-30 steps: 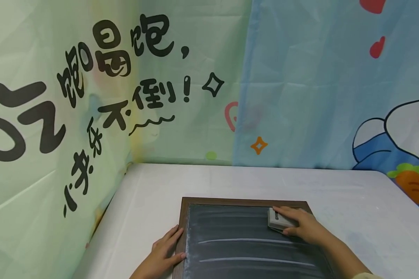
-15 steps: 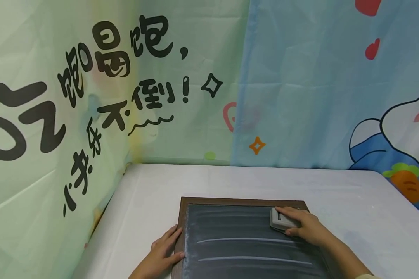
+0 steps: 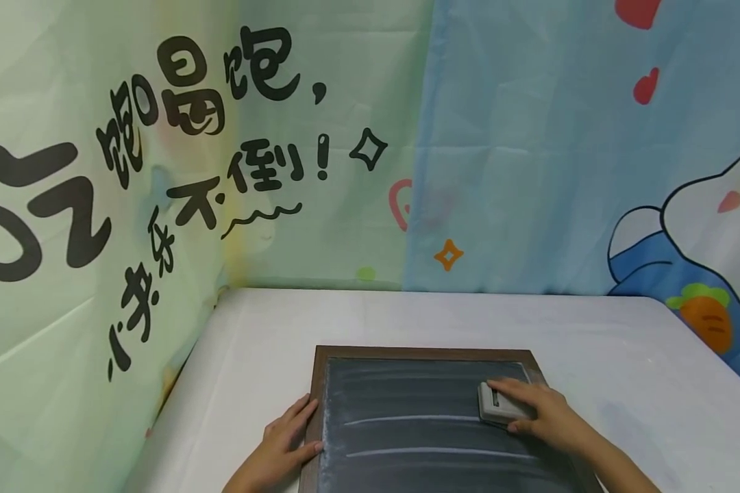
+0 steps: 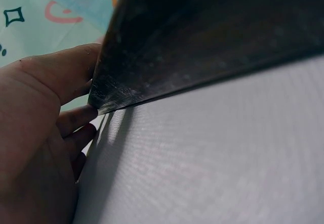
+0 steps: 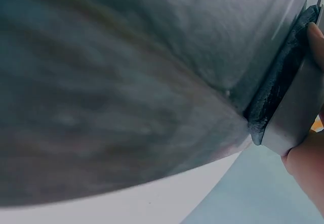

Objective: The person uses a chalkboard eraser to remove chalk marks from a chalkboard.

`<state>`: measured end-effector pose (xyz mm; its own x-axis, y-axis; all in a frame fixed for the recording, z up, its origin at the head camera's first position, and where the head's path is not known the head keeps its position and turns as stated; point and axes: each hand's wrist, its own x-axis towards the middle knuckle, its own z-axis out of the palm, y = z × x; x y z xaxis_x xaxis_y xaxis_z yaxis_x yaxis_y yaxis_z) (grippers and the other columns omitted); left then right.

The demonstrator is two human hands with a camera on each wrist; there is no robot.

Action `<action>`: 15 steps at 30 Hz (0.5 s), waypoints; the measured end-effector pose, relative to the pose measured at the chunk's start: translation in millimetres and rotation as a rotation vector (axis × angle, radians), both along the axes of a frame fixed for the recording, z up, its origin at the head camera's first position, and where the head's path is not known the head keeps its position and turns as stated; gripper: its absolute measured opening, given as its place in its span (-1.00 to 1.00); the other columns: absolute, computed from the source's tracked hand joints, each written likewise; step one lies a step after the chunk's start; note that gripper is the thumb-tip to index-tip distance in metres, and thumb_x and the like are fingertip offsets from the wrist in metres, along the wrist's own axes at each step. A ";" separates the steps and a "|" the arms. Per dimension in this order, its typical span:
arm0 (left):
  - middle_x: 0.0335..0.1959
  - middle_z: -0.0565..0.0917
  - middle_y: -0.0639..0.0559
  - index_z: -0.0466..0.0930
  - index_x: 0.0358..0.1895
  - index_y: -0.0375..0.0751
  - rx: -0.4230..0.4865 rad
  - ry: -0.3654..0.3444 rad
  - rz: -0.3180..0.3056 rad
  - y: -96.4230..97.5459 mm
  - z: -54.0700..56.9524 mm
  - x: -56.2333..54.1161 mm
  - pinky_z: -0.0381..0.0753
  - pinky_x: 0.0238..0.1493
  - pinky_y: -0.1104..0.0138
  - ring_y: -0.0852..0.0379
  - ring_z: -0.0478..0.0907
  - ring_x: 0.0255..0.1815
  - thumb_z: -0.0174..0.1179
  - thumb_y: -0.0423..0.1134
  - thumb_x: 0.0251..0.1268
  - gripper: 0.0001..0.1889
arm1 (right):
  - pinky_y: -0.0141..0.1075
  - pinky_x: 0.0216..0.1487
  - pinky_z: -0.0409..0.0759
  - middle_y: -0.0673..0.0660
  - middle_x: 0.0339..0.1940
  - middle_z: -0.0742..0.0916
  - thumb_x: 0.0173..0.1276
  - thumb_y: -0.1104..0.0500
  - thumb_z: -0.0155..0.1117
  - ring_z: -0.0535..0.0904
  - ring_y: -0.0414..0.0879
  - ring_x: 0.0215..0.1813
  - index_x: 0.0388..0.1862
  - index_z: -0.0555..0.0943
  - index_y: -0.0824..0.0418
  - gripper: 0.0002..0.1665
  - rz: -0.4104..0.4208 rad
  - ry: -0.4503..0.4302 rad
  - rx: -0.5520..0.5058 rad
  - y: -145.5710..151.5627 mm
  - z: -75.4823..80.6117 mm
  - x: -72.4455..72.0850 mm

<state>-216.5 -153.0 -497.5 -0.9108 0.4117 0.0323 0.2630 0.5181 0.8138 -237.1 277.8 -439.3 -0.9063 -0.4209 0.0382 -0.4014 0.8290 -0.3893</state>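
A dark chalkboard (image 3: 401, 397) in a brown wooden frame lies on the white table, streaked with chalk dust and bearing two long, pale chalk lines. My right hand (image 3: 551, 414) grips a grey-backed eraser (image 3: 499, 404) on the board's right part; the eraser covers the right end of the upper line. In the right wrist view, the dark felt of the eraser (image 5: 281, 82) meets the board surface, thumb and fingers around its back. At the left side of the frame, my left hand (image 3: 277, 441) rests extended fingers and thumb against the edge (image 4: 114, 77).
Beyond the board, the white tabletop (image 3: 444, 318) reaches to a printed cloth backdrop (image 3: 321, 239). A green cloth with large black characters stands along the left side of the table, and a blue one with a cartoon animal hangs behind at right.
My right hand with the eraser shifts slightly right, then slides down the board toward me, onto the upper chalk line's end. The left hand stays at the frame; the head view turns slightly right.
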 end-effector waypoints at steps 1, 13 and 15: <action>0.40 0.08 -0.33 0.15 0.35 -0.33 -0.001 -0.001 0.002 0.1 0.3 -0.1 -0.06 0.16 -0.22 -0.42 0.05 0.33 0.14 -0.01 0.22 -0.28 | 0.19 -0.03 0.35 0.30 0.15 0.56 -0.10 0.05 0.44 0.46 0.30 0.08 0.26 0.40 0.07 -0.15 -0.003 -0.004 -0.001 -0.1 0.3 1.6; 0.40 0.06 -0.34 0.14 0.35 -0.33 0.008 0.000 -0.004 -2.0 -0.7 -0.8 -0.07 0.16 -0.22 -0.41 0.03 0.34 0.13 -0.01 0.23 -0.28 | 0.18 -0.04 0.36 0.31 0.13 0.56 -0.08 0.01 0.43 0.45 0.29 0.07 0.24 0.41 0.11 -0.17 0.015 -0.041 0.006 -2.7 4.1 5.4; 0.40 0.07 -0.33 0.14 0.35 -0.33 0.003 -0.001 -0.009 -2.0 -1.3 -1.4 -0.06 0.15 -0.21 -0.40 0.04 0.34 0.13 0.00 0.23 -0.28 | 0.18 -0.03 0.35 0.31 0.13 0.57 -0.08 0.00 0.42 0.45 0.31 0.08 0.24 0.41 0.12 -0.17 0.029 -0.037 0.000 -2.0 3.2 4.8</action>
